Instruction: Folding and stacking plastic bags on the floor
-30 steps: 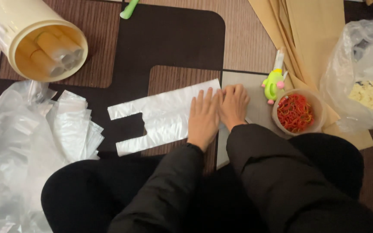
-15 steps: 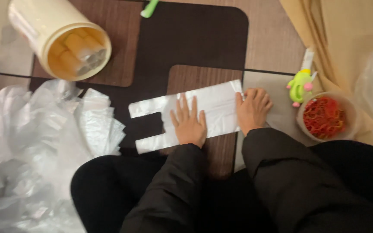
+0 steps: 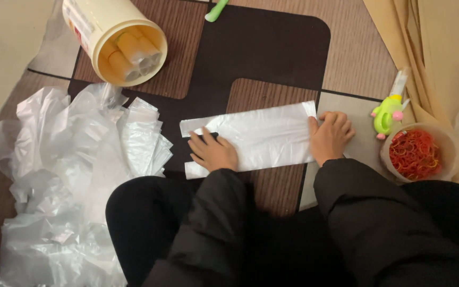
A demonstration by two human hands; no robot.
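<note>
A clear plastic bag (image 3: 264,135) lies flat on the brown patterned floor mat (image 3: 272,53) in front of my knees. My left hand (image 3: 213,153) rests flat on the bag's left end, near its two handle strips. My right hand (image 3: 330,137) presses on the bag's right edge with the fingers curled over it. Both arms are in black sleeves.
A heap of crumpled clear bags (image 3: 65,175) fills the left side. A cream tub (image 3: 115,37) with rolled items lies tipped at the top left. A bowl of red rubber bands (image 3: 418,154) and a green toy-shaped tool (image 3: 388,114) sit at the right, beside beige curtains (image 3: 442,48).
My hands have spread apart along the bag: the left slid to the handle end, the right to the far right edge. The bag now lies flatter and stretched out.
</note>
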